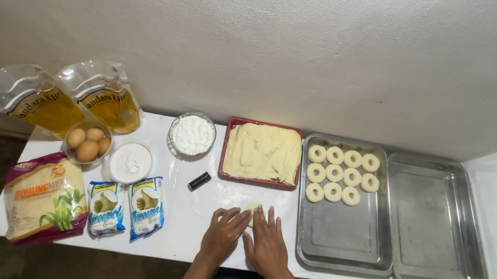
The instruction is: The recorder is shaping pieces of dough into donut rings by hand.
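My left hand (223, 233) and my right hand (267, 242) lie flat side by side on the white table (178, 235), fingers together, pressing on a small pale piece of dough (251, 208) that peeks out between the fingertips. Just beyond them stands a red tray (257, 180) filled with yellowish dough. To its right a steel tray (339, 242) holds several ring-shaped dough pieces (342, 174) in rows at its far end.
A second steel tray (440, 239) sits at the far right, empty. On the left are two bowls of white powder (192, 135), a bowl of eggs (87, 143), two oil pouches (101, 95), a flour bag (43, 199), two small packets (126, 210) and a small black object (199, 181).
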